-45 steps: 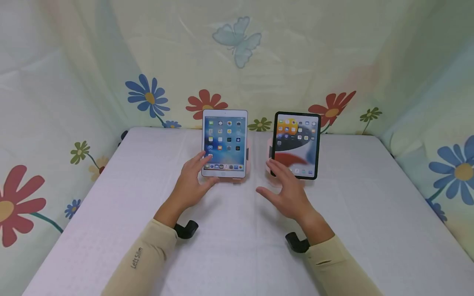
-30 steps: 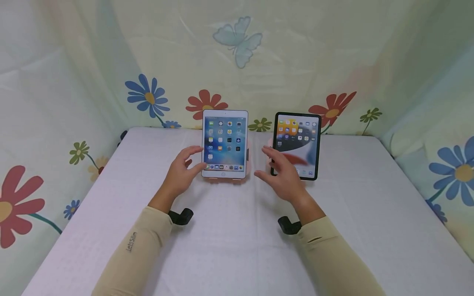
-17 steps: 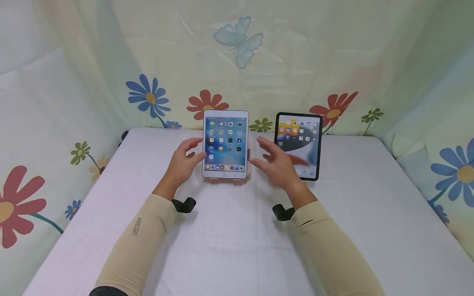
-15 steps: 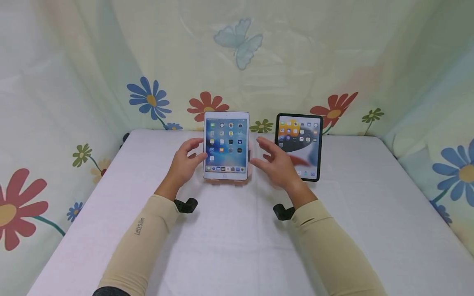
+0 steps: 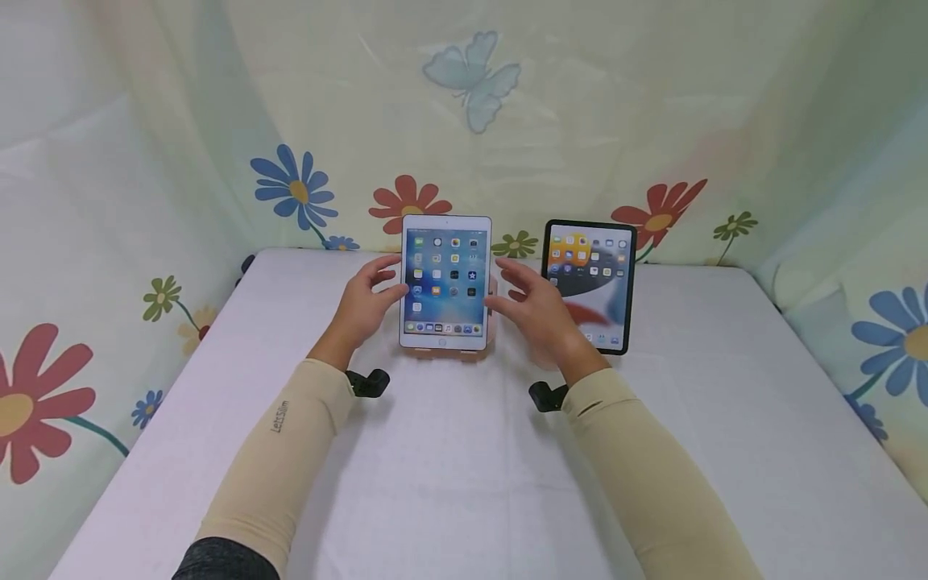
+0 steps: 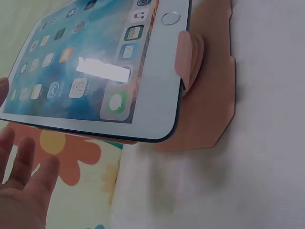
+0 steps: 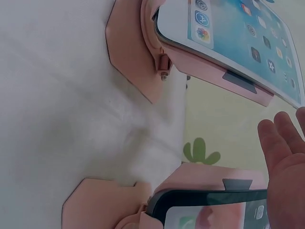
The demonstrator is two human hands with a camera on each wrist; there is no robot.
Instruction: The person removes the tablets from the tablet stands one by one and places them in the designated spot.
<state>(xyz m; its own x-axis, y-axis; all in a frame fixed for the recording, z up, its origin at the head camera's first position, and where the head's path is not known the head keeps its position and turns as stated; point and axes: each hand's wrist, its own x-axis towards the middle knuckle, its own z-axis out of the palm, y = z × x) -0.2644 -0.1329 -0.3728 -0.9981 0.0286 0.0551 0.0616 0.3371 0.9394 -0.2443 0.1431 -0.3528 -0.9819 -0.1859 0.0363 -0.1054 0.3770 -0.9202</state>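
Note:
A white-framed tablet (image 5: 445, 278) leans upright on a pink stand (image 6: 207, 105), its screen lit with app icons. My left hand (image 5: 360, 310) is at its left edge, thumb tip over the frame; whether it touches is unclear. In the left wrist view, the left fingers (image 6: 40, 183) are spread beside the tablet, apart from its edge. My right hand (image 5: 538, 314) is at the right edge with the thumb close to the frame. The right wrist view shows those fingers (image 7: 275, 138) extended, clear of the tablet and stand.
Right of the white tablet, a black-framed tablet (image 5: 605, 286) stands on a second pink stand (image 7: 102, 202), partly behind my right hand. A white cloth (image 5: 464, 483) covers the table. Flowered curtains (image 5: 348, 105) enclose the back and sides.
From in front of the black-framed tablet, my right hand has moved left to the white tablet's right edge. My left hand has shifted off its screen to the left edge. Both tablets stay put.

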